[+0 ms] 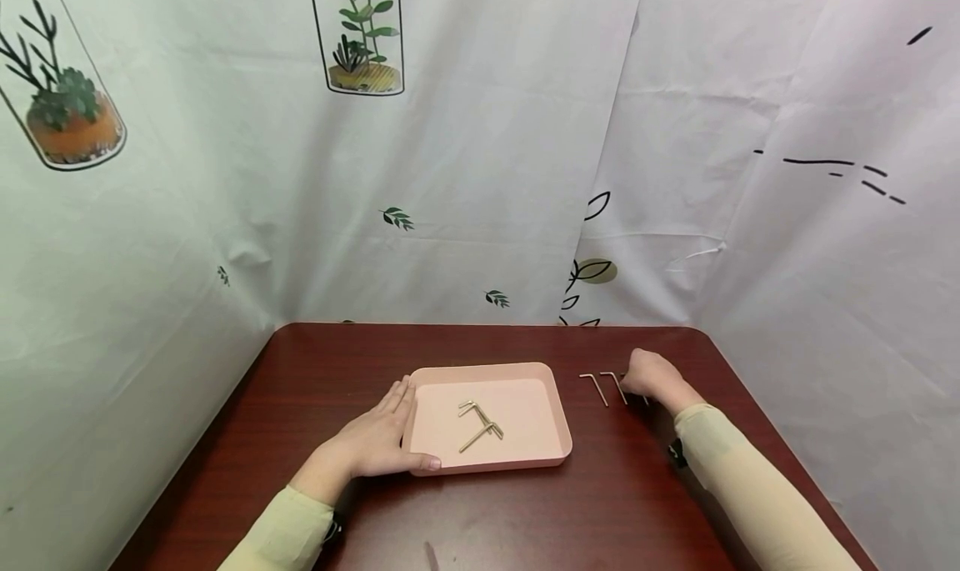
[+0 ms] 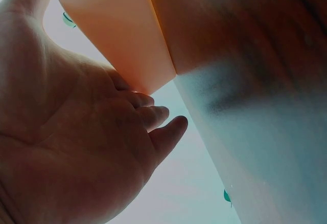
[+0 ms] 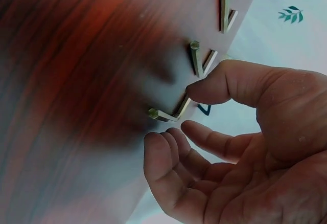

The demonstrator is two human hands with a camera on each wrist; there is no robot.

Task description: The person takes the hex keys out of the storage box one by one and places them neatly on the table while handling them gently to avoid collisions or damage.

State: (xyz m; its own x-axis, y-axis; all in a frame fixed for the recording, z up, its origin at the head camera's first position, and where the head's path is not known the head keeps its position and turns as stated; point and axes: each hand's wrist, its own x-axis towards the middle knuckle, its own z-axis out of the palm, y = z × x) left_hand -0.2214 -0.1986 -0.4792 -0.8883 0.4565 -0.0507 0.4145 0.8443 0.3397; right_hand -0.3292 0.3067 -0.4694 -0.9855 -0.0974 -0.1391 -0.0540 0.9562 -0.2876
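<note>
Between the parted thumb and fingers of the right hand [image 1: 652, 378], an L-shaped key [image 3: 166, 116] lies on the table [image 1: 630, 513], apparently ungripped — an off-centre pinch could twist it away or nudge the neighbouring key [image 1: 619, 388] just left of that hand. Beside the left hand [image 1: 377, 439], fingers outstretched along its side, the tray [image 1: 532, 417] could slide if pushed too hard.
</note>
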